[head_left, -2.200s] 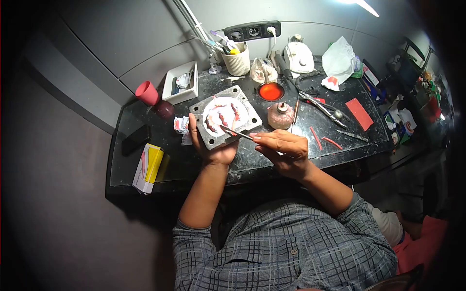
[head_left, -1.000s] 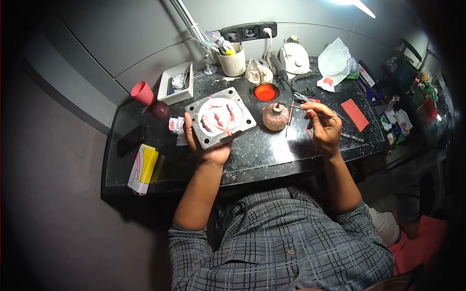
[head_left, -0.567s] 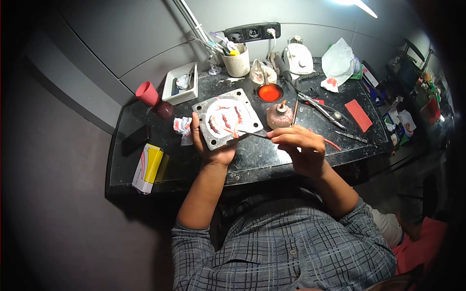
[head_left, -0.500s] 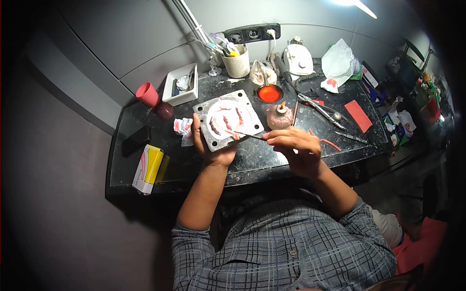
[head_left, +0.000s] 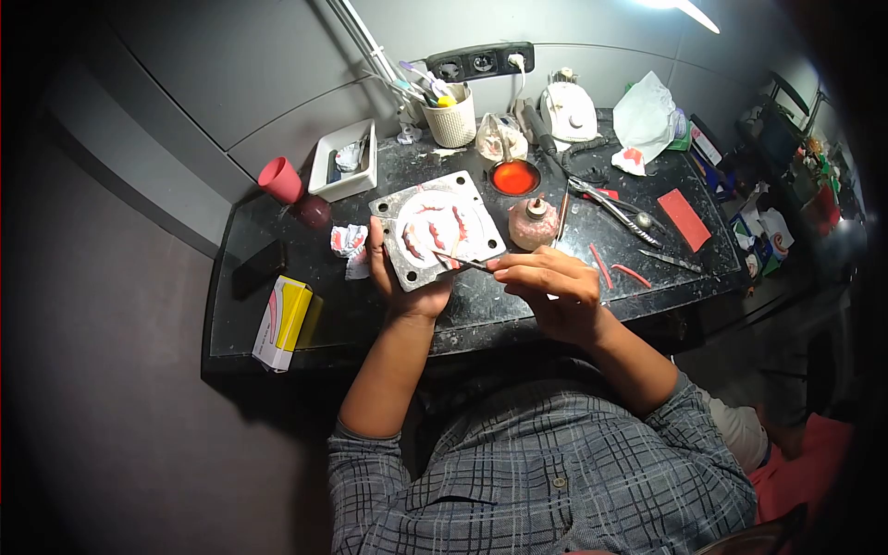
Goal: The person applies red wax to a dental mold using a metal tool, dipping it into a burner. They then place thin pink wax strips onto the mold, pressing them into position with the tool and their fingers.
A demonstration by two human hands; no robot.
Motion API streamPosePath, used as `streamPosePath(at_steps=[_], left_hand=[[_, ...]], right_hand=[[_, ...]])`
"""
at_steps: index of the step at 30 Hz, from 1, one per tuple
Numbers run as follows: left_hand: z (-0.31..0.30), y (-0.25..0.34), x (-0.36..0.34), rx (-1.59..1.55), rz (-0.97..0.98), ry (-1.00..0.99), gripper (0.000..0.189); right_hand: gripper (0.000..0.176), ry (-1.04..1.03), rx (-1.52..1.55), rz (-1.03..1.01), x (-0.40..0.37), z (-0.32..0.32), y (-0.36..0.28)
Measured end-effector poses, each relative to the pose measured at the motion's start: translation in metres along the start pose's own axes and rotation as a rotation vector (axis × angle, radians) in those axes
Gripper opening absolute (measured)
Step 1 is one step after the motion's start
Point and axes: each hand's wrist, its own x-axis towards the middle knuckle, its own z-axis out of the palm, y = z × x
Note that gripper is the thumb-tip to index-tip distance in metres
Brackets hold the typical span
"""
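I take the mould plate (head_left: 474, 205) as the centre of my dial on the desk (head_left: 499, 310). The left grip (head_left: 412, 291) holds it from 6 o'clock. The right grip (head_left: 550, 289) sits at 4 o'clock, and the thin tool (head_left: 461, 262) in it reaches onto the plate's near right part. The burner (head_left: 534, 222) stands just beside the plate at 3, with the pliers (head_left: 610, 205) and flat sheet (head_left: 684, 219) farther out that way. The bowl (head_left: 515, 176) is at 2, the brush cup (head_left: 451, 120) behind at 12, the tray (head_left: 344, 157) at 10, the crumpled tissue (head_left: 349, 240) at 9 and the box (head_left: 282, 321) at 8.
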Motion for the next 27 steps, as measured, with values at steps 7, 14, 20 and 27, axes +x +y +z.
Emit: streamPosePath(at_steps=[7, 14, 20, 27], left_hand=[[0.007, 0.000, -0.003, -0.004, -0.005, -0.005, 0.071], [0.005, 0.003, 0.002, -0.092, -0.004, 0.080, 0.078], [0.010, 0.003, 0.002, -0.035, -0.002, -0.072, 0.083], [0.002, 0.008, 0.005, -0.190, -0.079, -0.192, 0.083]], right_hand=[[0.016, 0.024, -0.009, 0.080, -0.004, -0.017, -0.005], [0.011, 0.312, -0.056, 0.591, -0.010, -0.055, 0.034], [0.011, 0.386, 0.138, 0.560, -0.002, -0.067, 0.035], [0.018, 0.241, 0.053, 0.513, 0.003, -0.064, 0.055]])
